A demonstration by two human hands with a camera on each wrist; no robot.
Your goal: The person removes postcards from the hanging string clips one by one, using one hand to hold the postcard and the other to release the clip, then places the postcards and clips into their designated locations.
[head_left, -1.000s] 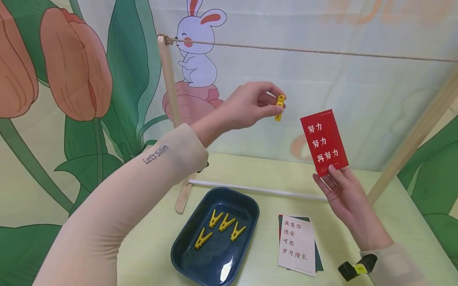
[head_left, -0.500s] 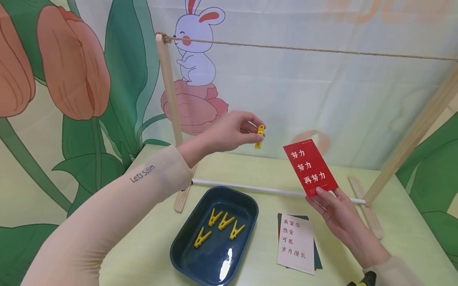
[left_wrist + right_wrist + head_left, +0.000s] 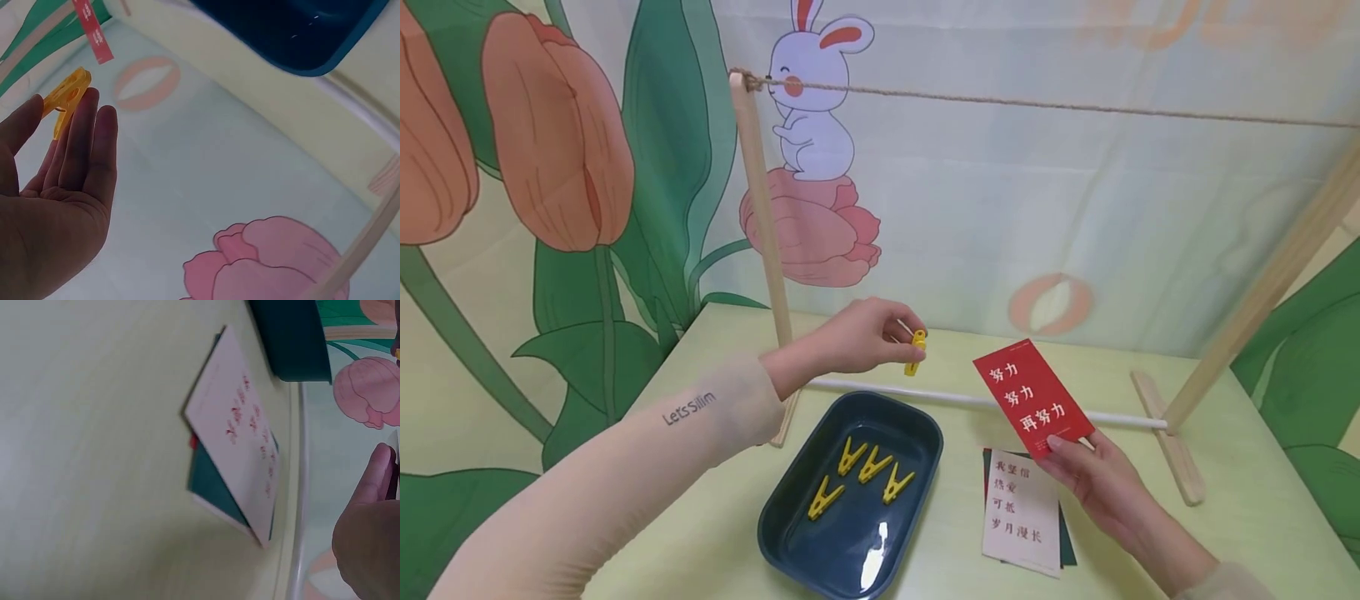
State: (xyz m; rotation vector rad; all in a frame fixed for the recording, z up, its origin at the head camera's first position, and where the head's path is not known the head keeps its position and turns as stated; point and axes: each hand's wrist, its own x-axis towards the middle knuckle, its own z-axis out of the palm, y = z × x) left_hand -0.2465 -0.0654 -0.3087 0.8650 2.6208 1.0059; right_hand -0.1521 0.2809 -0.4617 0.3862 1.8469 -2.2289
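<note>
Between thumb and fingers, my left hand (image 3: 868, 336) pinches a yellow clothespin (image 3: 915, 352), held in the air behind the dark blue tray (image 3: 772, 500). The left wrist view shows this clothespin (image 3: 67, 97) side-on at the fingertips. My right hand (image 3: 1101, 481) grips a red card (image 3: 1033, 398) with white characters by its lower edge, tilted, above the card pile. In the right wrist view, the right hand (image 3: 369, 519) is at the right edge and its card is mostly out of frame. Several yellow clothespins (image 3: 872, 465) lie in the tray.
A stack of cards, a white one (image 3: 1021, 517) on top, lies right of the tray. Behind stands a wooden frame with a left post (image 3: 760, 208), a right post (image 3: 1262, 292), a twine line (image 3: 1037, 104) across the top and a white bar (image 3: 1120, 420) low down.
Both hands have come down, away from the twine, and shifted left. The clothespin and the red card have moved with them, and the card tilts more. The tray and card stack have stayed put.
</note>
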